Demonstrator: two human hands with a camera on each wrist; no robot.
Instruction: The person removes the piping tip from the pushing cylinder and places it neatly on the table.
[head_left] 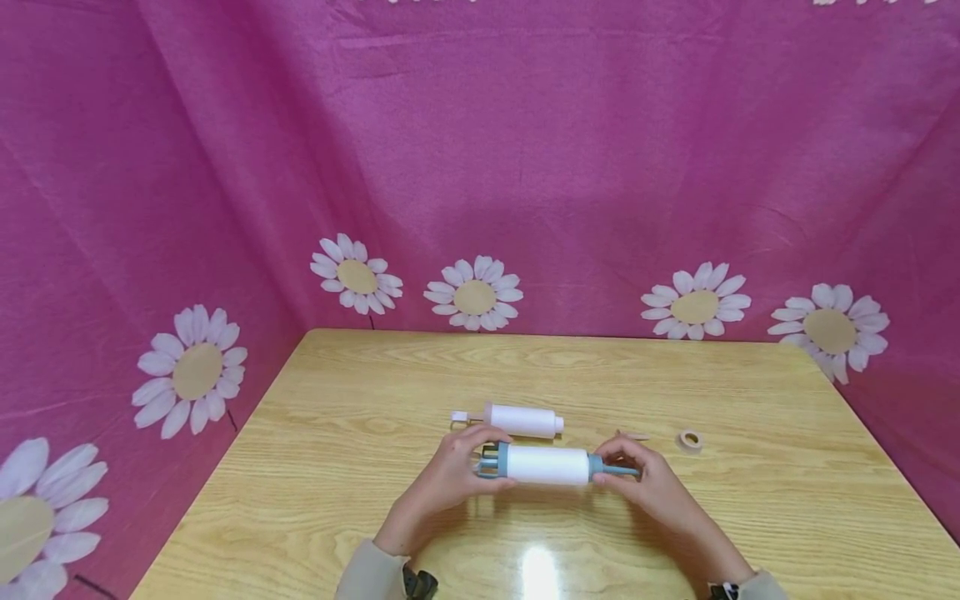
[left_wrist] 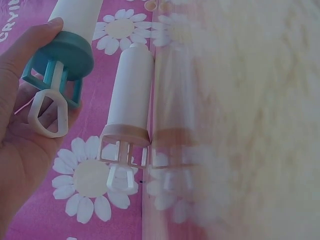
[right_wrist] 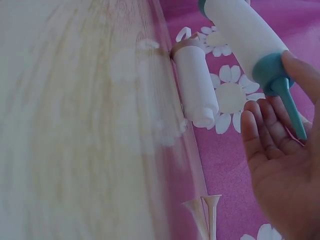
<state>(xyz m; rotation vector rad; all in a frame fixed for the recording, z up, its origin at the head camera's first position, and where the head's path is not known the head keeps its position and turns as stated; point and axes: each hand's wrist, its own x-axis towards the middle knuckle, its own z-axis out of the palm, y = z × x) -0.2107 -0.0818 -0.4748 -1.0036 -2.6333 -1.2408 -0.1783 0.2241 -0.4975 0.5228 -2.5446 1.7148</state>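
Note:
Both hands hold a large syringe level above the table, with a white barrel and teal ends. My left hand grips its handle end, thumb on the teal collar; a white plunger ring sticks out there between teal finger loops. At the other end my right hand pinches the teal cap, from which a long thin teal nozzle points away from the barrel. Just behind lies a second syringe on its side, white with a pinkish-brown collar and a bare white tip.
A small brownish nozzle lies on the table behind my right hand. To its right is a beige ring. The glossy wooden table is bordered by a pink curtain with daisies at the back and sides.

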